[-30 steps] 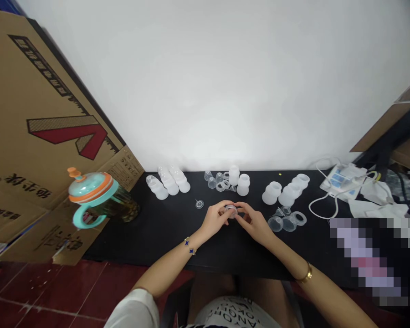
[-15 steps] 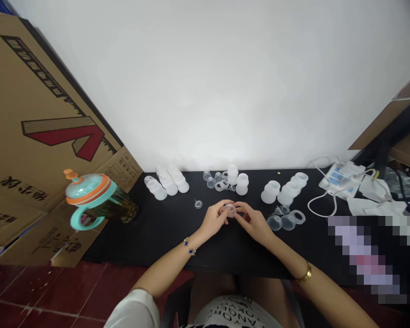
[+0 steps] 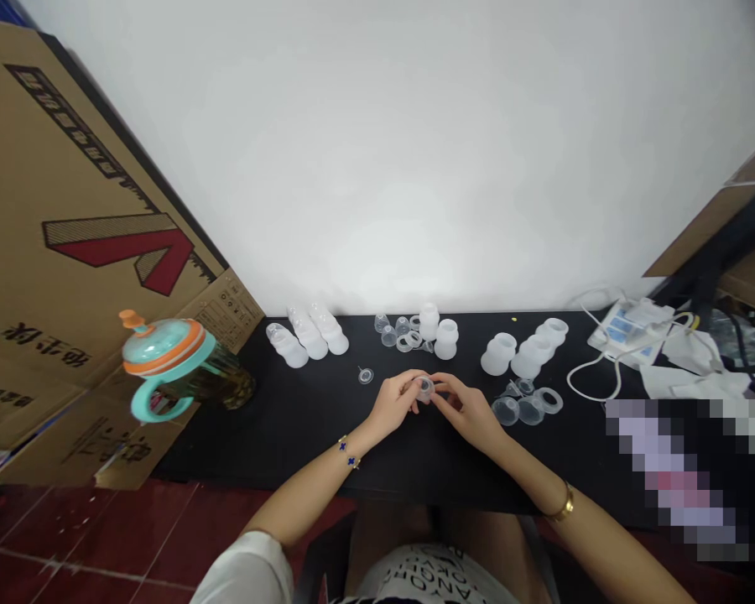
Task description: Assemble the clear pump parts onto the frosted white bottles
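Observation:
Both my left hand (image 3: 401,398) and my right hand (image 3: 458,401) hold a small clear ring-shaped part (image 3: 426,387) between their fingertips, above the black table (image 3: 277,436). A small clear disc with a thin stem (image 3: 366,376) lies left of my left hand. Behind my hands stand two open white bottles (image 3: 445,340), with clear domes and rings (image 3: 408,340) beside them. To the right are three open white bottles (image 3: 498,354), and clear domes (image 3: 531,409) and a ring (image 3: 549,400) lie in front of them.
Three white bottles with clear tops (image 3: 288,346) lean at the back left. A large teal-and-orange jug (image 3: 195,369) stands beside a cardboard box (image 3: 101,277). White cables (image 3: 595,394), a white packet (image 3: 629,331) and papers (image 3: 698,377) lie at the right.
The fingers of my left hand have shifted slightly on the clear part, and more of its round opening shows. My right hand stays nearly where it was.

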`<state>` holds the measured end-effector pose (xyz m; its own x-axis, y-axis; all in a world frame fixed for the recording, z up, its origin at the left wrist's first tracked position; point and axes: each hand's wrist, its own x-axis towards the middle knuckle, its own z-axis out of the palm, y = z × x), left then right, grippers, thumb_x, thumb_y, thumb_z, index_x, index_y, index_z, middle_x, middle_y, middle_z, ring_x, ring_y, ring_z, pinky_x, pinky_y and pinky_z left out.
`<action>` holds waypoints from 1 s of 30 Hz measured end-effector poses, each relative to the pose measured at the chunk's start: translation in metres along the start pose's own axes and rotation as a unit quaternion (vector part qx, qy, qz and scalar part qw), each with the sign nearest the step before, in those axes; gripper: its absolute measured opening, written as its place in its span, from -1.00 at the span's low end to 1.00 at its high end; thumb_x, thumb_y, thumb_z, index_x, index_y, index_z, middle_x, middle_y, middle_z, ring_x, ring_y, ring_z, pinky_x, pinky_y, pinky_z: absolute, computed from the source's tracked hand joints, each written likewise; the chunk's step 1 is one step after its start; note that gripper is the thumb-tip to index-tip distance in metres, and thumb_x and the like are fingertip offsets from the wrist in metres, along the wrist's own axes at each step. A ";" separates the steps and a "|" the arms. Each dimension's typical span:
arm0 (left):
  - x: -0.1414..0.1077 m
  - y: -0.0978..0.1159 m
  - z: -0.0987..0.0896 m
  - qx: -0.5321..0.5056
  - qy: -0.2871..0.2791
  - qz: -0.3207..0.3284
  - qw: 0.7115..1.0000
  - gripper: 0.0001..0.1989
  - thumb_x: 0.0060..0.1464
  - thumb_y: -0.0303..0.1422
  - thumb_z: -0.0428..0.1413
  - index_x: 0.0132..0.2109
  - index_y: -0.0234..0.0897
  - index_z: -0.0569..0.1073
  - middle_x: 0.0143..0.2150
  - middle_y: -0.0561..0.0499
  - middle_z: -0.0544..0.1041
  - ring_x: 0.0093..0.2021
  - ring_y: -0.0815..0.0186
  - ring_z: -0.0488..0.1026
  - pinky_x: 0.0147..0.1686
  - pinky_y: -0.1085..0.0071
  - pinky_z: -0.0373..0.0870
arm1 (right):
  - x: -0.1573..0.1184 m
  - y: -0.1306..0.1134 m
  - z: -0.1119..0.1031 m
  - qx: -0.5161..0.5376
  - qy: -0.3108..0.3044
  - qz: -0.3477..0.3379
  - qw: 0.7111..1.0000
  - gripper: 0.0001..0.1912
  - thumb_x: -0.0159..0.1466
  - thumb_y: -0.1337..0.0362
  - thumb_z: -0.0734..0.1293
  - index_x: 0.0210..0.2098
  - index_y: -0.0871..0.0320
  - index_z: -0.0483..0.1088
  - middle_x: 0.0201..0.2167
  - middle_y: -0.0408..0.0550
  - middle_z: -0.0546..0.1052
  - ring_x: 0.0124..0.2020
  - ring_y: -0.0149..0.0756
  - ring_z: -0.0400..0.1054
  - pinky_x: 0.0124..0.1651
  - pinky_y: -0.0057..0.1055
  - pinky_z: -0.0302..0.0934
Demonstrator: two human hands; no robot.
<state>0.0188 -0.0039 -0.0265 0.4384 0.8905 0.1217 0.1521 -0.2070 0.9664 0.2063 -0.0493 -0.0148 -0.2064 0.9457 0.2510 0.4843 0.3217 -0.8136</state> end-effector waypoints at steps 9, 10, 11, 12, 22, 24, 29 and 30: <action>0.000 -0.003 0.001 0.009 -0.004 0.009 1.000 -0.63 0.13 -0.46 -0.04 0.03 -0.30 0.51 -0.40 0.04 0.55 -0.56 0.44 0.41 -0.50 0.53 0.34 | 0.000 0.001 0.000 -0.001 0.000 0.004 1.000 -0.69 0.37 0.14 0.26 0.07 0.03 0.34 -0.17 -0.06 0.65 -0.53 -0.33 0.39 -0.42 -0.39 0.31; 0.000 -0.001 0.001 0.008 -0.004 0.008 1.000 -0.63 0.12 -0.46 -0.04 0.03 -0.30 0.50 -0.39 0.04 0.55 -0.56 0.44 0.41 -0.51 0.53 0.34 | 0.001 0.001 -0.001 -0.001 0.000 0.004 1.000 -0.69 0.37 0.13 0.26 0.08 0.03 0.34 -0.17 -0.06 0.65 -0.53 -0.32 0.39 -0.43 -0.39 0.31; 0.000 0.000 0.001 0.007 -0.006 0.007 1.000 -0.62 0.12 -0.46 -0.04 0.03 -0.30 0.50 -0.38 0.04 0.56 -0.56 0.44 0.41 -0.51 0.53 0.35 | 0.001 0.001 -0.001 -0.001 0.001 0.003 1.000 -0.69 0.37 0.13 0.26 0.08 0.03 0.34 -0.18 -0.06 0.65 -0.53 -0.32 0.39 -0.43 -0.40 0.31; 0.000 0.001 0.001 0.008 -0.007 0.006 1.000 -0.62 0.12 -0.45 -0.05 0.04 -0.31 0.50 -0.38 0.04 0.56 -0.56 0.44 0.41 -0.51 0.53 0.35 | 0.001 0.000 -0.001 -0.002 0.003 0.003 1.000 -0.69 0.37 0.13 0.26 0.08 0.04 0.34 -0.18 -0.05 0.65 -0.53 -0.32 0.40 -0.43 -0.40 0.31; 0.000 0.006 0.001 0.019 -0.005 0.000 1.000 -0.68 0.18 -0.36 0.02 0.02 -0.33 0.51 -0.39 0.01 0.58 -0.57 0.44 0.41 -0.53 0.54 0.38 | 0.001 0.000 -0.001 -0.005 0.004 0.006 1.000 -0.69 0.36 0.14 0.26 0.07 0.04 0.35 -0.19 -0.05 0.66 -0.54 -0.32 0.40 -0.45 -0.41 0.29; 0.000 0.005 0.001 0.024 -0.005 0.001 1.000 -0.68 0.20 -0.33 0.03 0.02 -0.33 0.51 -0.39 0.01 0.58 -0.58 0.44 0.41 -0.54 0.54 0.39 | 0.001 0.000 -0.001 -0.006 0.004 0.007 1.000 -0.69 0.36 0.13 0.26 0.06 0.04 0.35 -0.20 -0.05 0.66 -0.55 -0.32 0.39 -0.45 -0.40 0.30; 0.001 0.003 0.002 0.030 -0.003 -0.001 1.000 -0.69 0.20 -0.31 0.04 0.02 -0.32 0.51 -0.39 0.01 0.59 -0.57 0.43 0.42 -0.55 0.54 0.41 | 0.001 0.000 -0.001 -0.004 0.002 0.006 1.000 -0.69 0.36 0.12 0.27 0.06 0.04 0.36 -0.20 -0.06 0.66 -0.54 -0.33 0.42 -0.46 -0.42 0.31; 0.001 0.003 0.002 0.034 -0.001 -0.001 0.999 -0.69 0.19 -0.32 0.05 0.02 -0.32 0.51 -0.40 0.01 0.59 -0.58 0.44 0.42 -0.55 0.54 0.41 | 0.001 0.000 -0.001 -0.003 0.002 0.006 1.000 -0.69 0.36 0.12 0.27 0.06 0.04 0.36 -0.20 -0.06 0.66 -0.55 -0.33 0.41 -0.46 -0.43 0.31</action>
<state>0.0213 -0.0045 -0.0235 0.4394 0.8904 0.1191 0.2124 -0.2318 0.9493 0.2071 -0.0483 -0.0136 -0.1979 0.9494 0.2437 0.4915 0.3112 -0.8134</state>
